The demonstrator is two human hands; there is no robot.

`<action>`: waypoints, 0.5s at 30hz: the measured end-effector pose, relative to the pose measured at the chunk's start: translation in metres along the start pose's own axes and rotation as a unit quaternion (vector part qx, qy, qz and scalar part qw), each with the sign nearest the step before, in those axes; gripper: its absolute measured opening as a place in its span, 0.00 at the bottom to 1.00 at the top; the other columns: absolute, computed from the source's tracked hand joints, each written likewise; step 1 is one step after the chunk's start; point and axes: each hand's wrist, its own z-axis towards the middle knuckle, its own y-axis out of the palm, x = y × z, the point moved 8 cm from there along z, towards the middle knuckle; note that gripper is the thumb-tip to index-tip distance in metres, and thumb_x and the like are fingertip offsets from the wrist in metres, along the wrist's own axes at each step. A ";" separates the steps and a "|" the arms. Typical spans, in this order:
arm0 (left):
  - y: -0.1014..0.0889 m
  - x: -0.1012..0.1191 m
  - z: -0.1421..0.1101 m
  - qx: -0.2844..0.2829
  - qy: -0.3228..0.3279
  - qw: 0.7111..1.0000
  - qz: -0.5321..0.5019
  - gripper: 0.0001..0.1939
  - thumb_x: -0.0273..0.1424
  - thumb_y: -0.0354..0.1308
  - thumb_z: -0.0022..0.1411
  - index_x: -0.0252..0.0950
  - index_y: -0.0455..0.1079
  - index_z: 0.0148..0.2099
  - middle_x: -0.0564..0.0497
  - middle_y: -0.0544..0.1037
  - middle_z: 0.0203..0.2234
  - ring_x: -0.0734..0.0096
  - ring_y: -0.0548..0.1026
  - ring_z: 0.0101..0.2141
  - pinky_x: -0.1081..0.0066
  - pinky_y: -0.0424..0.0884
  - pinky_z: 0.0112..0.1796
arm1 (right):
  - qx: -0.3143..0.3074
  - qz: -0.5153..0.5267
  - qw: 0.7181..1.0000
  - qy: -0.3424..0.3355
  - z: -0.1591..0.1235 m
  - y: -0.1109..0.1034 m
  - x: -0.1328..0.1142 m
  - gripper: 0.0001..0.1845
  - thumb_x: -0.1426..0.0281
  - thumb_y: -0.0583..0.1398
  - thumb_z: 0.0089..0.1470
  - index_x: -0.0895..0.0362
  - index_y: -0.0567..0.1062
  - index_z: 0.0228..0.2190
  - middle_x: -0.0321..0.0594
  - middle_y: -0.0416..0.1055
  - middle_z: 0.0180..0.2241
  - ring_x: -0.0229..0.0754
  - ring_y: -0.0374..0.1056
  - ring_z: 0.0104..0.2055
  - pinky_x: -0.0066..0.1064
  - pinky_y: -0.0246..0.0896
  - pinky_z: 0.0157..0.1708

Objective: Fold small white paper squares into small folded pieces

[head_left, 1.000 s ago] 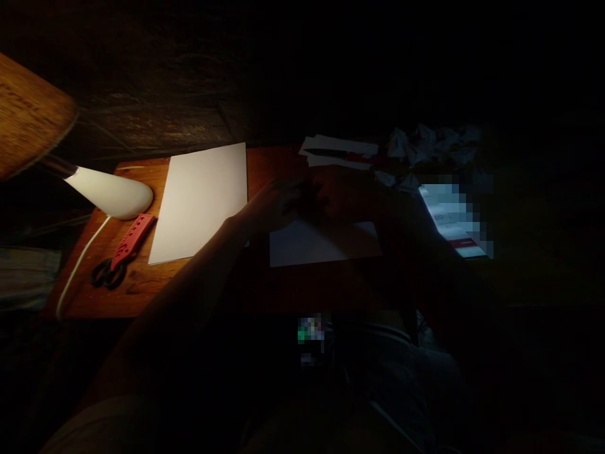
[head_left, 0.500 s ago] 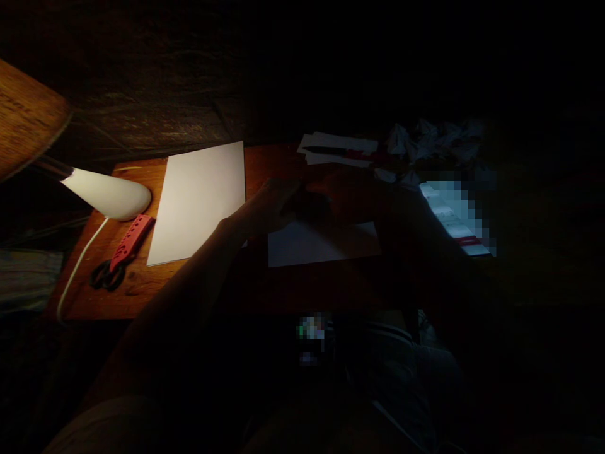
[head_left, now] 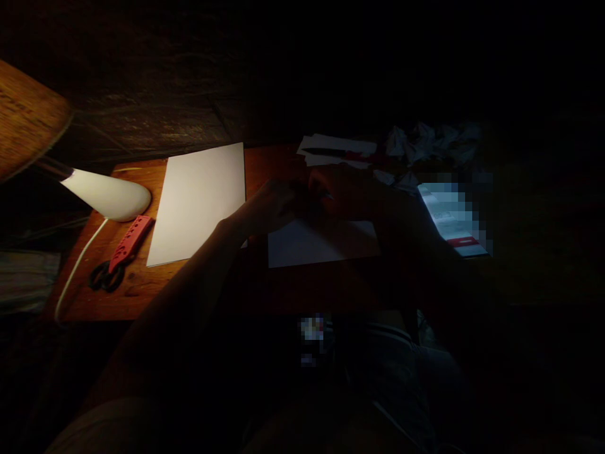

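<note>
Okay, so both hands are close together over the middle of the tabletop (head_left: 255, 284), left hand (head_left: 276, 200) and right hand (head_left: 333, 186) with curled fingers, but it's too dark to tell if they're gripping anything. The dim sheet (head_left: 324, 247) lies just on the near side of them, toward the front edge. A bright sheet (head_left: 201, 205) sits left of that, then scissors (head_left: 123, 249) and a lamp (head_left: 111, 194) by the left edge. Folded papers (head_left: 416, 145) are toward the back right, near a lit screen (head_left: 447, 217).

The right hand (head_left: 335, 186) has shifted closer to the left hand (head_left: 278, 198).
</note>
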 end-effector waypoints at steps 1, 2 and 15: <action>0.001 0.000 0.001 -0.002 0.000 1.000 0.004 0.08 0.32 0.61 0.71 0.36 0.80 0.46 0.39 0.85 0.47 0.47 0.83 0.51 0.51 0.77 0.56 | 0.017 -0.005 1.000 0.001 0.001 -0.001 0.001 0.15 0.71 0.64 0.65 0.55 0.83 0.52 0.51 0.85 0.50 0.54 0.78 0.48 0.41 0.67 0.48; 0.003 -0.001 0.001 -0.003 0.000 1.000 0.005 0.08 0.32 0.61 0.71 0.36 0.80 0.46 0.39 0.85 0.47 0.47 0.83 0.51 0.51 0.77 0.56 | 0.038 -0.010 0.999 0.002 0.002 -0.002 0.003 0.14 0.71 0.63 0.66 0.55 0.84 0.51 0.50 0.85 0.48 0.53 0.77 0.46 0.41 0.66 0.48; 0.003 0.000 0.000 -0.001 0.014 1.000 -0.006 0.11 0.33 0.61 0.70 0.36 0.83 0.48 0.37 0.85 0.49 0.41 0.81 0.53 0.44 0.75 0.59 | 0.021 -0.049 0.998 0.024 -0.001 -0.003 -0.002 0.14 0.69 0.65 0.65 0.55 0.85 0.51 0.53 0.86 0.50 0.58 0.78 0.50 0.43 0.67 0.49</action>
